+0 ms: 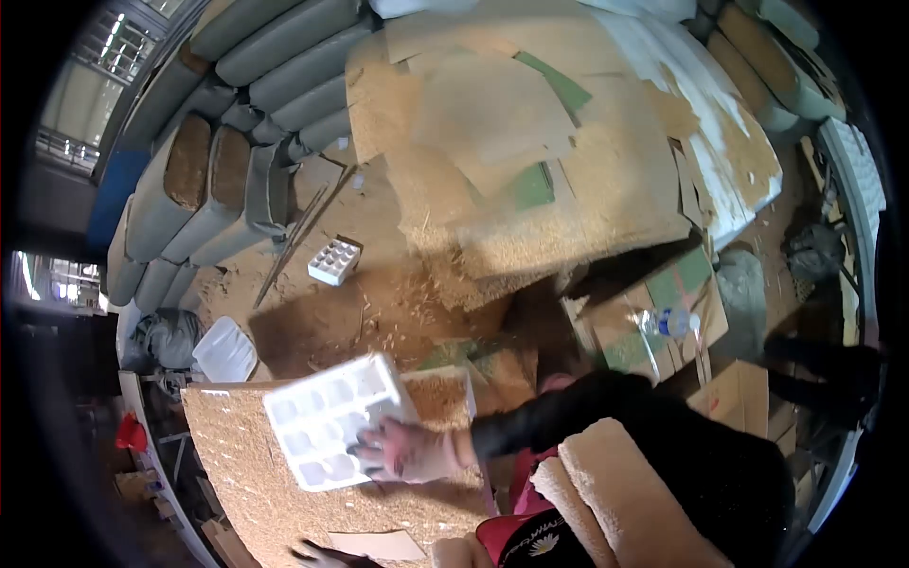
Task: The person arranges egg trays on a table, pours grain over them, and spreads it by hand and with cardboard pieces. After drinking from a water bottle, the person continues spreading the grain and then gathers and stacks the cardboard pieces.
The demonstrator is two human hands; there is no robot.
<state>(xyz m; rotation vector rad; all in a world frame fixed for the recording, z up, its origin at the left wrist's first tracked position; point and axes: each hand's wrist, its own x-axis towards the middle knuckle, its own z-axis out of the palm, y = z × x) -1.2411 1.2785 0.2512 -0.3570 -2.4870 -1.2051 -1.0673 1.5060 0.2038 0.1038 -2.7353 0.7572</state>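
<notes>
A white tray [327, 407] with a grid of square pockets, seemingly foam, is at the front of the straw-coloured, chip-covered surface [256, 502]. My right hand [407, 451], in a pale pinkish glove, grips its lower right side. The fingers reach over the side onto the pockets, and the thumb is not clearly visible. At the bottom edge of the view, my left hand [336, 559] shows only in part, looking dark, with its fingers stretched out. It is beside a flat piece of pale cardboard [379, 544] and holds nothing visible.
A smaller white pocketed tray [334, 262] and a translucent tub [225, 350] sit beyond. Stacked grey bags [284, 66] line the upper left. A cardboard-covered pile [492, 123] fills the top. To the right, a plastic bottle [675, 323] rests on a carton [630, 331].
</notes>
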